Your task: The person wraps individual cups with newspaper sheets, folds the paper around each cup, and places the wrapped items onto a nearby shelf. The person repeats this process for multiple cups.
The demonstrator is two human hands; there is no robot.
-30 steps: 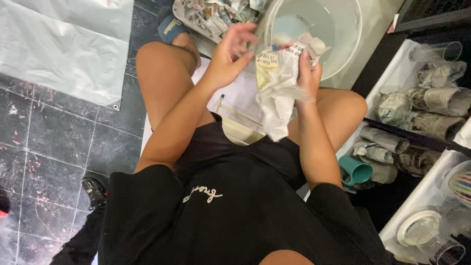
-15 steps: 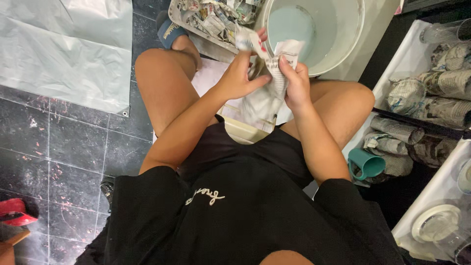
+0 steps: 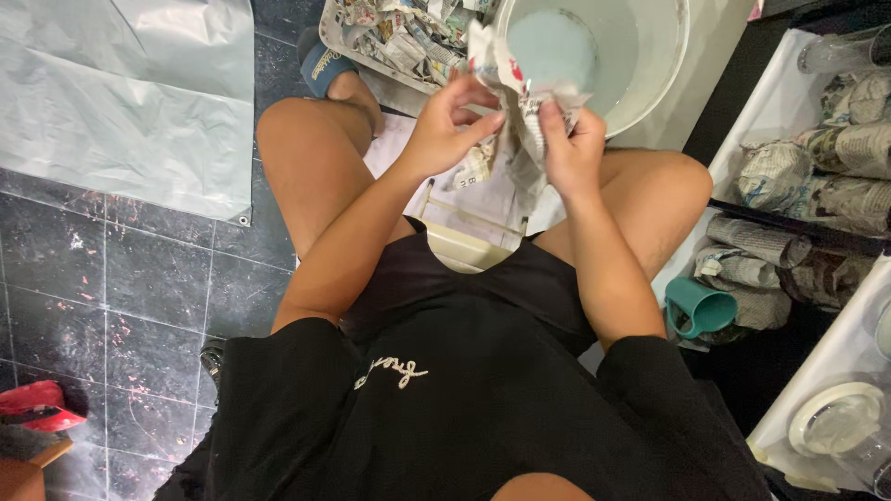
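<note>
Raised since earlier: newspaper bundle, gripped by fingers of left hand and right hand; pale disc partly wrapped, bucket beyond.

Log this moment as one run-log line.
left hand: grips newspaper sheet | right hand: grips same sheet | sheet: crumpled, held above knees, at white bucket rim | teal mug: by right thigh

floor: dark stone tiles, pale grout lines, speckled with white marks | upper left: grey plastic sheet spread flat, creased | right: white shelving running down the frame | bottom left corner: a red object, partly cut off | light: even, soft shadows
</note>
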